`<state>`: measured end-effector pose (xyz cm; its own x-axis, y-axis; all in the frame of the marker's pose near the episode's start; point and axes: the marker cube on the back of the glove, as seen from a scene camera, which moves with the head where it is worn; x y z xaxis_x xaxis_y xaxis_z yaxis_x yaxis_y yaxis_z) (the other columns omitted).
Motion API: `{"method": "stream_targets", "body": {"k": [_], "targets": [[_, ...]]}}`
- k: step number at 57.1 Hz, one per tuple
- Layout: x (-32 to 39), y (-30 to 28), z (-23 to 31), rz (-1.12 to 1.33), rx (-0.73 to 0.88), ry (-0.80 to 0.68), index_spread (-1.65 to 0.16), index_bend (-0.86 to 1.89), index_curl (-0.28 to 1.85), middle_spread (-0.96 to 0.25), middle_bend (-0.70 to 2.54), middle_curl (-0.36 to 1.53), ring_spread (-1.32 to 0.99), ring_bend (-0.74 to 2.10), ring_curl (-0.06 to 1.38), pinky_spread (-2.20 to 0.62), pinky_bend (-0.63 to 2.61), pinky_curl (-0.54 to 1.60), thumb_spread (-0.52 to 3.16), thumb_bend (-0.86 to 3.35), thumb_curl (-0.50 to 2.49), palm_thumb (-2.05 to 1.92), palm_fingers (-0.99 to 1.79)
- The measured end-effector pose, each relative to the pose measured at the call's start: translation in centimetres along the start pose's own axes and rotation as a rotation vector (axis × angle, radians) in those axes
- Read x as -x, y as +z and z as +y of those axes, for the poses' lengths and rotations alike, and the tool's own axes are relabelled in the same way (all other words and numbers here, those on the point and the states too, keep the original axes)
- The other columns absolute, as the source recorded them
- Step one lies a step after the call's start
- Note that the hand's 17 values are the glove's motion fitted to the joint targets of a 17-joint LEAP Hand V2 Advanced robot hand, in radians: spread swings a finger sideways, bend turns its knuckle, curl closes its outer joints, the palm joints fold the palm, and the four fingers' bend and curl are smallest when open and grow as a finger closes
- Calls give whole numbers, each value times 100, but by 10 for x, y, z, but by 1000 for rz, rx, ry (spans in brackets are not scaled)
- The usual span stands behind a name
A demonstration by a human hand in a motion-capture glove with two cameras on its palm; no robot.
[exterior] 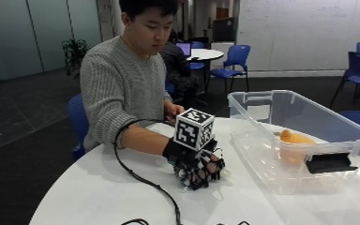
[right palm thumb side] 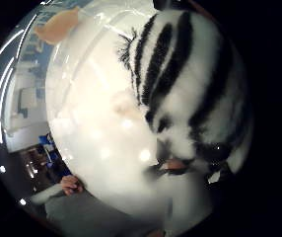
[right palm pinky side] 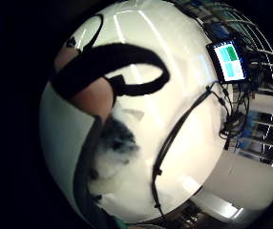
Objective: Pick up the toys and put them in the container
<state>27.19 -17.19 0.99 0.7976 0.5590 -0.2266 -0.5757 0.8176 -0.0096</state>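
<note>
One orange toy (exterior: pixel 294 139) lies inside the clear container (exterior: pixel 330 123) at frame right; at centre, the gloved right hand (exterior: pixel 195 164) curls its fingers around a striped plush toy (right palm thumb side: pixel 190 84) on the white table (exterior: pixel 93 192).

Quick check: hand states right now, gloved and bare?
Right hand: fingers curled down on the table, gripping the striped plush toy.
Bare hand: mostly hidden; cannot be told.
</note>
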Motion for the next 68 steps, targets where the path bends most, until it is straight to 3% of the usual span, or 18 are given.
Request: {"method": "stream_targets", "body": {"k": [8,15,21,28,35,48,59,68], "targets": [[-2,-1,-3,-17,-82,-32,-38,7,21,-23,56,45,-32,109,46,-23,116,30,137,12,45,42,56],[5,-23,-2,-74,-101,-62,-38,11,20,-25,58,48,-36,110,47,-32,123,34,126,15,53,55,63],[23,-86,1,-148,-199,-104,-38,12,19,-26,57,49,-37,109,47,-36,124,35,114,14,60,60,64],[44,-197,-12,-55,-398,-160,-39,14,19,-27,54,50,-39,106,46,-38,124,36,102,11,66,62,64],[87,-256,-26,-115,-426,-282,-39,14,19,-27,50,51,-39,104,46,-38,124,36,95,8,71,62,64],[154,-250,-83,-145,-366,-186,-40,13,18,-27,45,52,-39,100,44,-39,123,36,89,5,78,63,64],[243,-213,-119,-69,-283,-374,-39,13,17,-28,40,53,-39,97,43,-39,123,36,91,2,82,62,64],[269,-200,-134,-87,-232,-422,-39,12,15,-29,37,54,-38,96,42,-38,123,36,97,1,83,60,64]]}}
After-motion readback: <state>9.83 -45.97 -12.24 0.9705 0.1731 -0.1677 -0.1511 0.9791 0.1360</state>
